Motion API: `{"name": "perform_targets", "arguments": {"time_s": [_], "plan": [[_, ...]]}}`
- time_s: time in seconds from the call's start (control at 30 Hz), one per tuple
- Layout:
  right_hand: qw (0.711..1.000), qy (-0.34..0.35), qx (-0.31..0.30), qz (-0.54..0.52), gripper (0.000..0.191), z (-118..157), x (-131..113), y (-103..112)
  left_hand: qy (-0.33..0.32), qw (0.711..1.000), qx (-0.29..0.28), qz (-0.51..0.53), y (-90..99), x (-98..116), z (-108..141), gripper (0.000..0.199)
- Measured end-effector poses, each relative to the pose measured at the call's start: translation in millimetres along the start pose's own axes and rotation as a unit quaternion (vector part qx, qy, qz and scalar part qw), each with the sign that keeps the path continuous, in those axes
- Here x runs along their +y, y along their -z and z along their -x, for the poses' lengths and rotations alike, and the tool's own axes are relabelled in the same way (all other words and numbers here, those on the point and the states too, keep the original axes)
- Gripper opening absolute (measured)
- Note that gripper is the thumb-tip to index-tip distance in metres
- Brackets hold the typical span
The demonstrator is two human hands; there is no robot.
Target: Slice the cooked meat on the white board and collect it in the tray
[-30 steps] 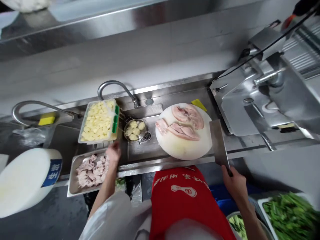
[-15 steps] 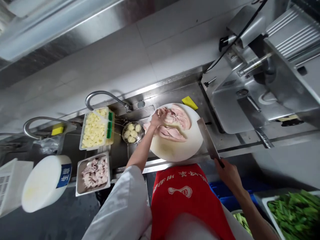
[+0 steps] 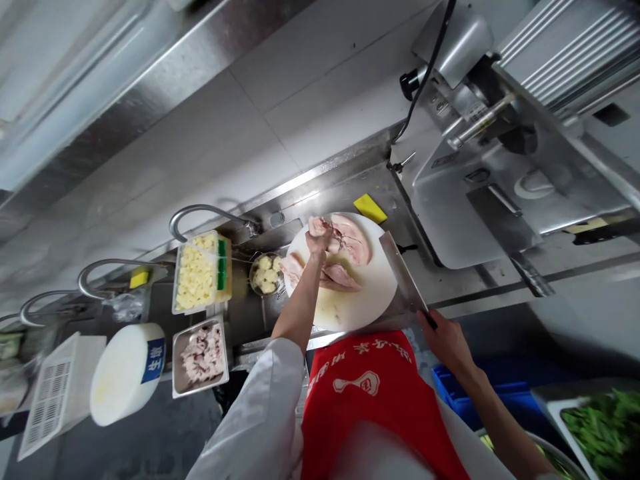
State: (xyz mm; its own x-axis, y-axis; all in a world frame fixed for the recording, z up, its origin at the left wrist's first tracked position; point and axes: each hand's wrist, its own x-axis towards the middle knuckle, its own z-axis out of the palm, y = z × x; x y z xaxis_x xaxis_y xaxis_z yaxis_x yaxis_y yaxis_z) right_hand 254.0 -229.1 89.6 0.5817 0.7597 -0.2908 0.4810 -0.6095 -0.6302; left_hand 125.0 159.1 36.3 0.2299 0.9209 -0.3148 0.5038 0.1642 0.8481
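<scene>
A round white cutting board [image 3: 367, 300] lies before me with several pieces of pale, cooked-looking meat on it. My left hand [image 3: 318, 243] is closed on a piece of meat [image 3: 317, 225] at the board's far left part. Right beside that piece lies a curved slab of meat [image 3: 356, 241] with a pale rind. Nearer to me is another chunk [image 3: 343, 277], and one more [image 3: 292, 268] rests by the left rim, partly behind my forearm. My right hand [image 3: 445, 339] grips the handle of a cleaver [image 3: 403, 272], its blade tilted over the board's right edge, apart from the meat.
Left of the board stand a bowl of pale round pieces [image 3: 266, 274], a tub of pale cubes [image 3: 197, 272] and a steel pan of cut meat [image 3: 203, 353]. A yellow cloth [image 3: 370, 209] lies behind the board. A metal slicing machine [image 3: 480, 200] stands right, leafy greens [image 3: 605, 430] lower right.
My left hand has curled its fingers round a piece of meat at the far left of the board. The cleaver stays in my right hand at the board's right edge. The view has shifted.
</scene>
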Motion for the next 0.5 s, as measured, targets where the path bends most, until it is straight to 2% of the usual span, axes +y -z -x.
{"name": "perform_targets", "arguments": {"time_s": [0.1,0.2,0.27,0.33,0.4,0.43,0.5], "plan": [[1.0,0.008,0.001,-0.001,0.044,-9,4,3,0.018,0.997,0.062,0.04,10.7,4,8,0.066],[1.0,0.006,-0.001,-0.008,0.044,-14,8,4,-0.034,0.994,0.035,0.099,34.8,19,10,0.065],[1.0,-0.003,-0.006,-0.01,0.041,-15,9,4,-0.085,0.987,-0.046,0.127,46.6,34,8,0.068],[1.0,-0.009,-0.014,-0.009,0.039,-17,10,5,-0.107,0.976,-0.164,0.096,47.3,52,2,0.076],[1.0,-0.008,-0.022,-0.009,0.039,-19,10,6,-0.111,0.956,-0.269,0.033,36.7,66,-4,0.082],[1.0,-0.006,-0.024,-0.008,0.04,-20,10,6,-0.116,0.947,-0.3,0.003,29.2,72,-8,0.083],[1.0,0.0,-0.022,-0.009,0.041,-20,10,7,-0.14,0.933,-0.328,-0.04,15.3,80,-14,0.081]]}}
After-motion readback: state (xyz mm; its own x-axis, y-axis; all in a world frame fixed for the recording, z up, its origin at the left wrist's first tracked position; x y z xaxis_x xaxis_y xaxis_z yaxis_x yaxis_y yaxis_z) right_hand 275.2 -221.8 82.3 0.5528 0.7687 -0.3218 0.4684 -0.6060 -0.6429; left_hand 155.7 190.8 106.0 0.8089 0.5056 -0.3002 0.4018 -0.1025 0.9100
